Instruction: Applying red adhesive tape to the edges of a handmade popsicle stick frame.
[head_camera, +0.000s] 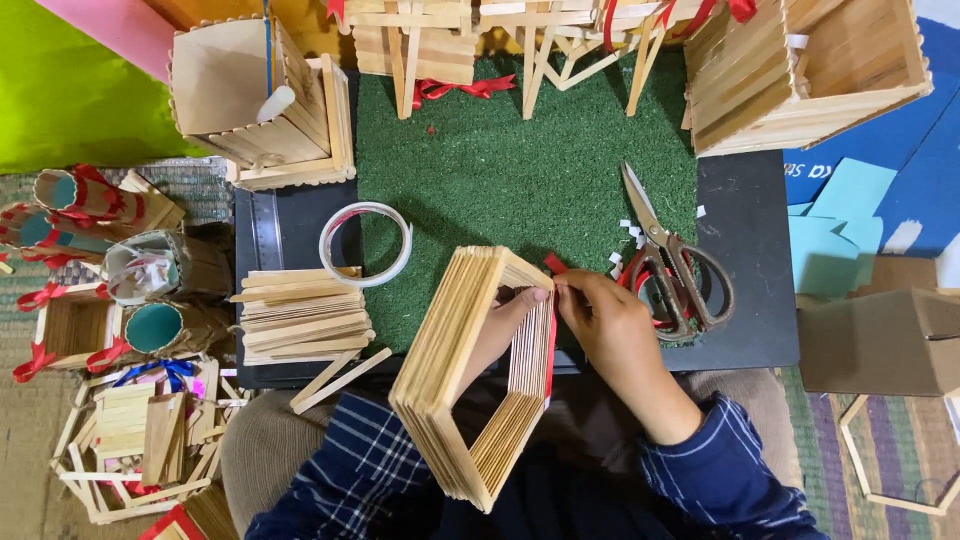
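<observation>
Here, red ribbon (551, 335) pinched by right hand (612, 325) against stick frame (478, 375), left hand (503, 322) seemingly inside, bracing.

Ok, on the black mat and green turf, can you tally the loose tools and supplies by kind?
Brown-handled metal scissors: 1
White tape roll: 1
Stack of flat wooden craft sticks: 1
Grey metal ruler: 1
Total: 4

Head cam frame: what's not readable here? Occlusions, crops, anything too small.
- Left hand: palm and most fingers sit inside the stick frame, hidden by its wall.
- Red ribbon: only a strip along the frame's edge shows; its ends are covered by the right hand.
- Scissors: lower handle loops partly behind the right hand.
- Large stick box: cropped by the top edge.
</observation>
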